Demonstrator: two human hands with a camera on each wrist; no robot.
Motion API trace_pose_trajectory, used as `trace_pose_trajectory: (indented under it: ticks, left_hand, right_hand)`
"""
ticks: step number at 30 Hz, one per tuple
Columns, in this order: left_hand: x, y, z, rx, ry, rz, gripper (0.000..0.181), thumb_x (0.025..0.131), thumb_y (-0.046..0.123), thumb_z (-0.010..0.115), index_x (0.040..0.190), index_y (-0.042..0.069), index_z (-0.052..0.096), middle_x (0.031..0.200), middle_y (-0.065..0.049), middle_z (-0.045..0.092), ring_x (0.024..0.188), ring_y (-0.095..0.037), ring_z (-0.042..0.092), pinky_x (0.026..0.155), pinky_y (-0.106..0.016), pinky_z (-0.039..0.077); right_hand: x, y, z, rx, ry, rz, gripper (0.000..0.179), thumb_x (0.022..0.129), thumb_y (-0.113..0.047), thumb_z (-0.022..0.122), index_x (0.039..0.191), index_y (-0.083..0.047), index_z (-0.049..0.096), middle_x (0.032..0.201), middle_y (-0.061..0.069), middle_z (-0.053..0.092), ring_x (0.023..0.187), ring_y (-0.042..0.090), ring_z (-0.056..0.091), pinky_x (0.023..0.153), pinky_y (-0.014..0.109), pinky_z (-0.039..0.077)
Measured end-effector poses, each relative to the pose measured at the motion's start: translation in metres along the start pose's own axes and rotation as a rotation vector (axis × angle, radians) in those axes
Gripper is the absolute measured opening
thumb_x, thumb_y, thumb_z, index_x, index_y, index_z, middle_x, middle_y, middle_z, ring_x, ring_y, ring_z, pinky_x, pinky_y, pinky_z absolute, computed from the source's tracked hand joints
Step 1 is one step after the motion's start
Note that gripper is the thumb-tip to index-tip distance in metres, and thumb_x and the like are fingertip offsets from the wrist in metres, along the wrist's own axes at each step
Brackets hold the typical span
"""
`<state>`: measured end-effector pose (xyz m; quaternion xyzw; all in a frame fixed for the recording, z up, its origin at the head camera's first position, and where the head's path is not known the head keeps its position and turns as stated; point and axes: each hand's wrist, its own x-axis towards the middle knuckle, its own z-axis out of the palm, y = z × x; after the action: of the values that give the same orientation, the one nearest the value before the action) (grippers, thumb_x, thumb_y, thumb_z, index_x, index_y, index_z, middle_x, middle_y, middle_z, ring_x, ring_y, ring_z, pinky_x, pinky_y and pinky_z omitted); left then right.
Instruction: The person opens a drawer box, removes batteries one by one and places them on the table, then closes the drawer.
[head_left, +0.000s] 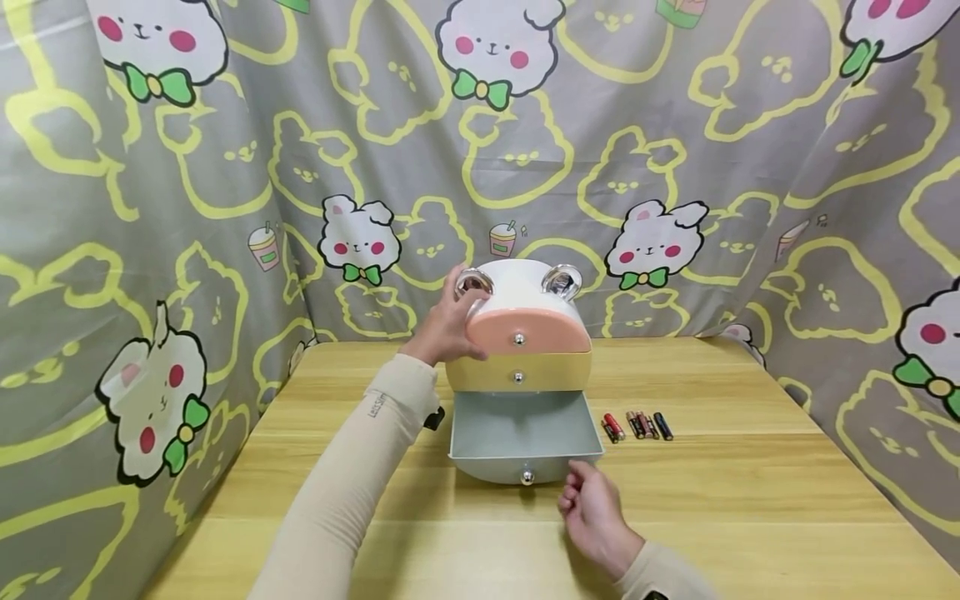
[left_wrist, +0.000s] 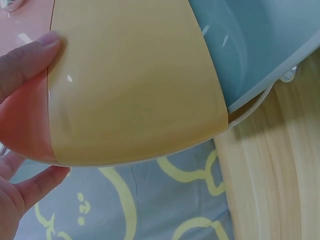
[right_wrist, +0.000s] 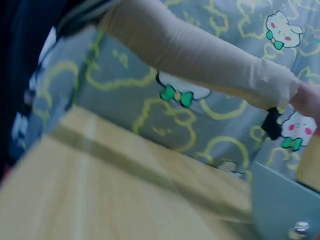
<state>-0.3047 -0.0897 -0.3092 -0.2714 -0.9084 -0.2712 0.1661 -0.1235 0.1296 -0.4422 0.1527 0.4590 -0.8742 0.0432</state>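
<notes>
A small drawer cabinet (head_left: 531, 287) with a white top and two shiny round ears stands on the table. My left hand (head_left: 444, 323) grips its left side, thumb (left_wrist: 30, 62) on the front near the seam of the pink drawer (head_left: 551, 325) and yellow drawer (left_wrist: 135, 85), other fingers around the side. Both those drawers are closed. Below them the grey-blue drawer (head_left: 525, 425) is pulled far out and looks empty, a silver knob (head_left: 527, 477) on its front. Beside that drawer's right front corner is my right hand (head_left: 596, 512), fingers loosely curled, holding nothing.
Several batteries (head_left: 641, 425), among them a red battery (head_left: 614, 423) and a dark battery (head_left: 663, 426), lie on the wooden table (head_left: 750, 483) right of the cabinet. A patterned cloth (head_left: 420, 167) hangs behind and on both sides.
</notes>
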Motion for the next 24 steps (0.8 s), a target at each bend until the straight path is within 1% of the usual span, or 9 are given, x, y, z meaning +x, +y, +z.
trace_pose_trajectory:
  ticks: [3, 6, 9, 12, 17, 20, 24]
  left_hand:
    - [-0.001, 0.000, 0.001, 0.001, -0.002, -0.002, 0.090, 0.047, 0.013, 0.097, 0.126, 0.022, 0.054, 0.160, 0.005, -0.009, 0.110, -0.049, 0.051, 0.088, -0.053, 0.048]
    - [-0.002, -0.001, 0.004, 0.002, -0.007, -0.007, 0.090, 0.047, 0.013, 0.098, 0.125, 0.021, 0.054, 0.160, 0.004, -0.009, 0.111, -0.049, 0.051, 0.088, -0.053, 0.048]
    - [-0.003, -0.001, 0.006, 0.000, -0.014, -0.008, 0.090, 0.047, 0.013, 0.098, 0.125, 0.021, 0.054, 0.160, 0.003, -0.008, 0.112, -0.049, 0.050, 0.090, -0.053, 0.047]
    - [-0.002, -0.001, 0.008, -0.004, -0.014, -0.006, 0.091, 0.046, 0.013, 0.098, 0.125, 0.022, 0.054, 0.160, 0.003, -0.008, 0.112, -0.049, 0.050, 0.090, -0.053, 0.047]
    - [-0.001, -0.002, 0.004, -0.005, 0.004, -0.003, 0.093, 0.045, 0.013, 0.098, 0.125, 0.022, 0.054, 0.160, 0.004, -0.009, 0.111, -0.050, 0.051, 0.090, -0.054, 0.047]
    - [0.000, -0.002, 0.001, -0.002, 0.011, 0.000, 0.093, 0.044, 0.013, 0.098, 0.125, 0.022, 0.054, 0.160, 0.004, -0.008, 0.112, -0.050, 0.050, 0.090, -0.055, 0.047]
    - [0.002, -0.002, -0.001, 0.011, 0.004, 0.006, 0.093, 0.045, 0.015, 0.098, 0.126, 0.022, 0.053, 0.160, 0.003, -0.007, 0.112, -0.050, 0.050, 0.089, -0.054, 0.047]
  right_hand:
    - [0.001, 0.016, 0.006, 0.035, -0.044, 0.094, 0.007, 0.099, -0.012, 0.038, 0.095, -0.006, 0.039, 0.078, -0.002, 0.044, 0.064, 0.006, 0.038, 0.056, 0.015, 0.032]
    - [0.002, 0.027, 0.010, 0.049, -0.056, 0.145, 0.011, 0.099, -0.013, 0.037, 0.098, -0.003, 0.042, 0.079, -0.001, 0.048, 0.064, 0.005, 0.041, 0.055, 0.013, 0.032]
    - [0.003, 0.034, 0.013, 0.077, -0.050, 0.166, 0.015, 0.099, -0.014, 0.039, 0.097, -0.001, 0.046, 0.077, -0.001, 0.052, 0.062, 0.004, 0.046, 0.053, 0.011, 0.033]
    - [0.003, 0.038, 0.015, 0.098, -0.052, 0.184, 0.015, 0.099, -0.014, 0.041, 0.096, -0.002, 0.050, 0.077, 0.000, 0.055, 0.062, 0.004, 0.052, 0.054, 0.012, 0.035]
    - [0.007, 0.039, 0.021, 0.139, -0.075, 0.198, 0.010, 0.099, -0.009, 0.042, 0.101, 0.000, 0.047, 0.077, 0.001, 0.056, 0.062, 0.003, 0.056, 0.056, 0.010, 0.039]
    - [0.010, 0.039, 0.023, 0.155, -0.087, 0.203, 0.010, 0.099, -0.008, 0.042, 0.099, 0.000, 0.047, 0.077, 0.002, 0.058, 0.062, 0.003, 0.058, 0.056, 0.010, 0.040]
    - [0.010, 0.038, 0.024, 0.157, -0.110, 0.224, 0.012, 0.099, -0.010, 0.040, 0.098, 0.000, 0.047, 0.078, 0.004, 0.063, 0.064, 0.005, 0.059, 0.056, 0.011, 0.041]
